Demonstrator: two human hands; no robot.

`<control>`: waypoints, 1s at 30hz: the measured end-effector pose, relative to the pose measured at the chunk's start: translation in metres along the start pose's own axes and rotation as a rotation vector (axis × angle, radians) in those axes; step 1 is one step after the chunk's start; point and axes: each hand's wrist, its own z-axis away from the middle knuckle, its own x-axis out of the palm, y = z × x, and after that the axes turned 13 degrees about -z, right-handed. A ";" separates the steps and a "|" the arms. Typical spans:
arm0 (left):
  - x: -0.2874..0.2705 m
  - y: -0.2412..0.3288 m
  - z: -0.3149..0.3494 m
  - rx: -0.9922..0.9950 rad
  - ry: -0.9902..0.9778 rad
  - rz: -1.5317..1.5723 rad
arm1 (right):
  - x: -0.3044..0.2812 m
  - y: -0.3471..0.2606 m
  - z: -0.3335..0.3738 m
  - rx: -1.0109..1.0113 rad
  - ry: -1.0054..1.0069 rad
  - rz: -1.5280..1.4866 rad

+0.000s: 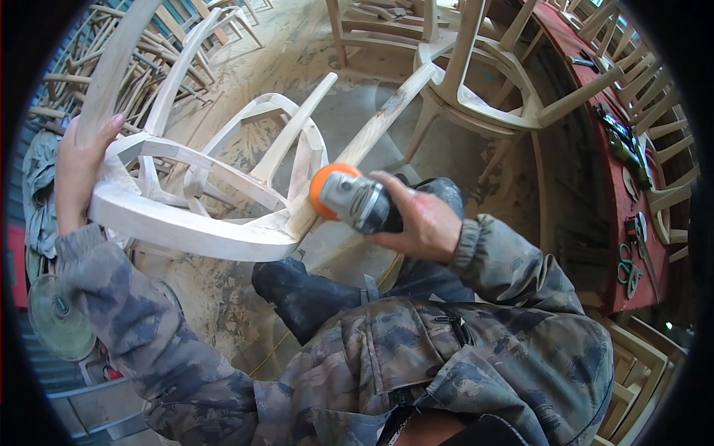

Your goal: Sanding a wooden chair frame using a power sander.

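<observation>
A bare wooden chair frame [186,232] is tilted in front of me, its curved seat rail towards me and its legs pointing up and away. At the far left, my left hand [80,167] is wrapped round the base of one chair leg [111,70]. In my right hand [428,221] is a small angle grinder [361,202] with an orange backing disc [321,189]. That disc lies against the lower part of the right-hand chair leg [375,130], by the seat rail joint. Dark patches show on this leg's wood. The grinder hides part of the joint.
Another wooden chair frame [513,119] stands ahead to the right. A red bench [595,82] along the right carries green-handled scissors [625,262] and other tools. Loose wooden parts [134,82] are piled at the far left. Below them stands a fan-like round disc [61,316].
</observation>
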 end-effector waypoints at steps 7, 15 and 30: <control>-0.007 0.013 0.009 -0.042 -0.029 0.051 | -0.116 0.033 -0.033 0.105 0.316 0.087; -0.004 0.016 0.018 -0.067 -0.004 0.130 | -0.065 0.005 -0.038 0.125 0.113 0.048; -0.008 -0.027 0.007 -0.084 -0.035 0.018 | -0.112 0.033 -0.038 0.102 0.419 -0.019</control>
